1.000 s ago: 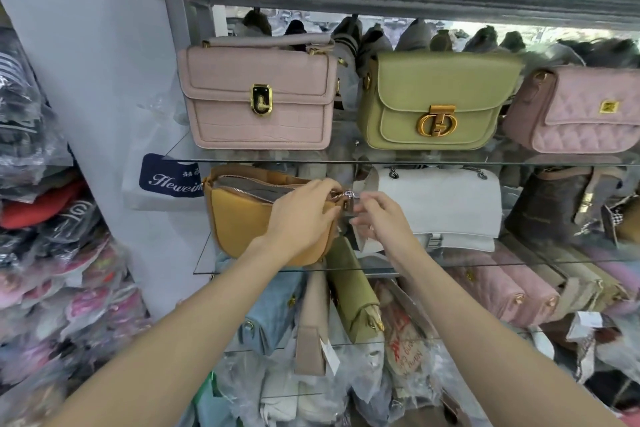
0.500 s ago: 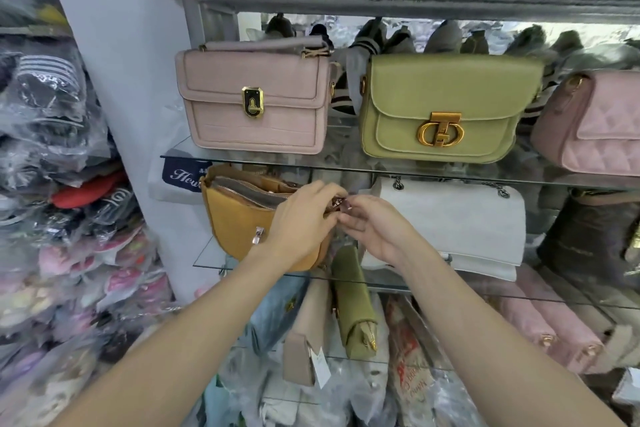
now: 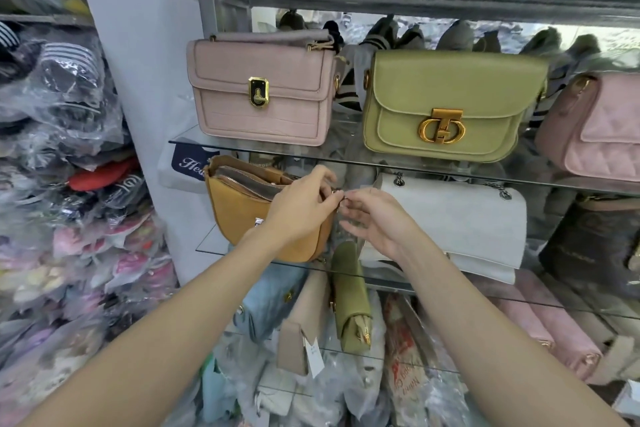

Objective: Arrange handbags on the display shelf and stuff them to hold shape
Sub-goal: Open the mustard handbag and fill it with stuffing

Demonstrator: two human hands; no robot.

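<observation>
Mustard half-moon leather handbag (image 3: 239, 215) stands on the middle glass shelf (image 3: 207, 246), long axis left-right, zipped opening up. Left hand (image 3: 299, 206) grip clamped on its right end; right hand (image 3: 375, 215) fingertips pinched on small metal hardware (image 3: 338, 194) just beside that grip.

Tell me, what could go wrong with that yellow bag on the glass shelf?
The yellow bag sits at the front edge of the glass shelf, so a tug on its zip might pull it off. The left hand and right hand pinch something small and shiny at the bag's end; fingers could slip or get nipped. The right arm is close to the white bag and might nudge it.
</observation>
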